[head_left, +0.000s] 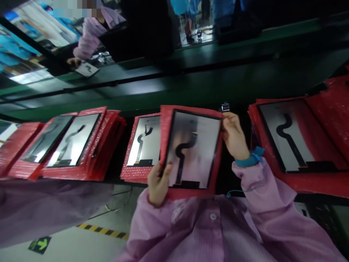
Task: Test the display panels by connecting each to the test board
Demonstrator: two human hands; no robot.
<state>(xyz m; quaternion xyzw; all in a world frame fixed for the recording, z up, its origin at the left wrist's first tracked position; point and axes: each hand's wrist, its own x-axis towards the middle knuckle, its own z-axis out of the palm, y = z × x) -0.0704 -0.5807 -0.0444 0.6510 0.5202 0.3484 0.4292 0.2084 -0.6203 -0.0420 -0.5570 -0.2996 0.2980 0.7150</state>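
My left hand [157, 183] grips the lower left edge of a display panel [201, 156], its thumb on top. The panel is grey and mirror-like, with a dark frame and a black S-shaped flex cable [180, 160]. It lies on a red bubble-wrap sheet [165, 123], held tilted in front of my body. My right hand [235, 136], with a blue wrist strap [249, 158], is closed at the upper right corner of the sheet; the exact hold of its fingertips is partly hidden. Just beyond them is a small metallic object [225, 106].
Behind the held panel, another panel [147, 140] rests on red bubble wrap. Stacks of red wrap with panels stand left [75, 140] and right [290, 138]. A person's pink sleeve [89, 36] shows across the green-edged bench. A purple-grey sleeve [49, 207] is at lower left.
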